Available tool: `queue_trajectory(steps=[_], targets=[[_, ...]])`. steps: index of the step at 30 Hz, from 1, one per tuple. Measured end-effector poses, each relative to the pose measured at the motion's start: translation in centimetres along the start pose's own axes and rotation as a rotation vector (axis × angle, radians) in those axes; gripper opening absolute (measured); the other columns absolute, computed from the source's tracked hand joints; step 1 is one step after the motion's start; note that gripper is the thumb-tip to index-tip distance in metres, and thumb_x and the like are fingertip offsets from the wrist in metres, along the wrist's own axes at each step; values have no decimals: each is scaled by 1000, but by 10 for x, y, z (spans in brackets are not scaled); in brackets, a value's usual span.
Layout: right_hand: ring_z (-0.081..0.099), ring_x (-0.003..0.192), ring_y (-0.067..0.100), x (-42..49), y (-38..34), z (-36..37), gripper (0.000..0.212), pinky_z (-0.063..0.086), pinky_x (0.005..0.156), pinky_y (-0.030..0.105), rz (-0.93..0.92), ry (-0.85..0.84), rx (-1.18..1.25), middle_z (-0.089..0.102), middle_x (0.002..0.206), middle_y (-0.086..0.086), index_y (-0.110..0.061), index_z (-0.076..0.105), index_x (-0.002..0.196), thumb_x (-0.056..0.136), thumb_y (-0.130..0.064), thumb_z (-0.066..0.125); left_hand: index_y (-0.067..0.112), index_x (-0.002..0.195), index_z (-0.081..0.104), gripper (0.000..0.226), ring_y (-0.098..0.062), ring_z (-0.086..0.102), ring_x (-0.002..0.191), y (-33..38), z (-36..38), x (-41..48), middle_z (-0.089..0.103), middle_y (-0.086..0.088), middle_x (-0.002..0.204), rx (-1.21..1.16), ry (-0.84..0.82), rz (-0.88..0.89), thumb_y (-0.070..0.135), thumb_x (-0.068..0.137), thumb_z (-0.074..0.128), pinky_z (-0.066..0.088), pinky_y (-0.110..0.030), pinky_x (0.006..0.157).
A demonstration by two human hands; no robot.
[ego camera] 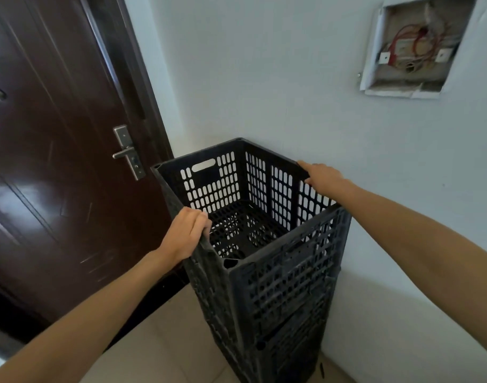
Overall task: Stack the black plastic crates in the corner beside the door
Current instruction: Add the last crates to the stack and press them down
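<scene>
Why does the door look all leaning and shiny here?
Head view: the wide-angle lens tilts and bows the door and its frame; pale glare patches sit on its glossy lower-left panel; the top crate looks sharp, with no motion blur.

Open wall box (415, 78) with red wires (419, 41), beige floor tiles (165, 341)

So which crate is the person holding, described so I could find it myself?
Start at the dark brown door; to its right, in the corner of the white walls, stands a stack of black slotted crates. It is the top crate, the only one whose open inside shows, with the left hand and right hand gripping opposite rims.
</scene>
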State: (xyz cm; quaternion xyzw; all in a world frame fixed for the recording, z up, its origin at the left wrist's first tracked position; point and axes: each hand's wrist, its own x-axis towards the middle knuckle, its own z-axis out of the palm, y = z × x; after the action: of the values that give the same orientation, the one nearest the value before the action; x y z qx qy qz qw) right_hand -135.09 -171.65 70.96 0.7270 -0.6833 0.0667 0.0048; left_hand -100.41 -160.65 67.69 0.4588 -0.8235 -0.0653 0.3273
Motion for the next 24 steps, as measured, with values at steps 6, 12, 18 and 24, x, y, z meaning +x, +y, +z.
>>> queue_trajectory(steps=[6,12,18,24], targets=[[52,119,34,-7,-6,0,74,48,89,42,20,-56,-210,43,143,12,-30,3,155,98,-6,45,19,61,49,52,-24,55,62,22,-1,-7,61,-4,62,179,-56,83,29,99,15,41,-42,78],[12,148,31,-57,-64,-9,71,22,117,47,-126,81,-342,6,163,6,-21,-8,155,102,-39,36,16,75,66,52,-17,64,74,13,-7,-5,68,2,75,262,-87,261,28,103,23,44,-35,82],[22,146,29,-169,-173,-15,76,24,116,47,-262,137,-44,22,160,6,-21,-8,155,97,-60,22,33,138,46,48,-1,50,121,-36,-21,0,62,14,124,127,-194,371,50,104,17,27,-19,101],[50,124,32,-223,-231,19,79,46,90,42,-215,117,-246,27,156,10,-18,-13,154,100,-48,37,30,150,32,51,-13,55,119,-58,-22,3,61,7,130,268,-226,506,48,104,19,36,-33,100]])
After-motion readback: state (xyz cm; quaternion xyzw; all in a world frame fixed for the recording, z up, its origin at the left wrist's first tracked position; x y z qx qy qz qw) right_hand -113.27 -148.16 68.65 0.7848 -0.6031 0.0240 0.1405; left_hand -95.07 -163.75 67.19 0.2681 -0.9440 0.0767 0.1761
